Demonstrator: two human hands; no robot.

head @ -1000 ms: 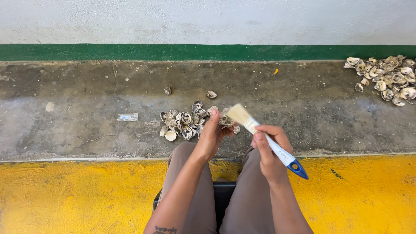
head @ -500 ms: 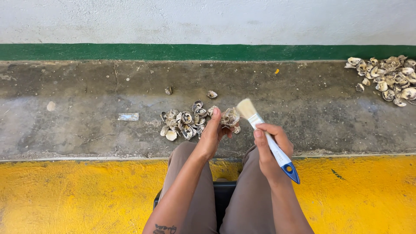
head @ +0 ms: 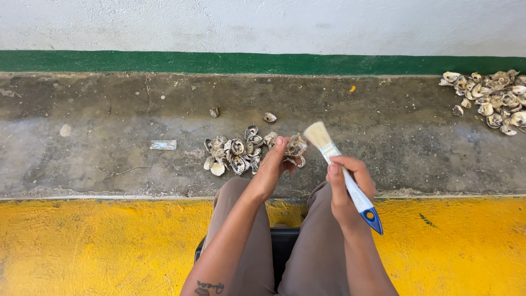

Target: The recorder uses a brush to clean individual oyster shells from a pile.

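Observation:
My left hand grips a rough grey-brown shell and holds it up over my knees. My right hand is closed around the white handle of a paintbrush with a blue end and pale bristles. The bristles sit just right of the held shell, close to it. A small heap of similar shells lies on the concrete floor just beyond my left hand.
A larger pile of shells lies at the far right by the wall. Two loose shells and a flat pale scrap lie on the concrete. A yellow painted strip runs beneath my legs; a green band borders the white wall.
The brush has swung from lying over the shell to standing just right of it, more upright. The held shell has turned and shows more fully. My left hand stayed in place.

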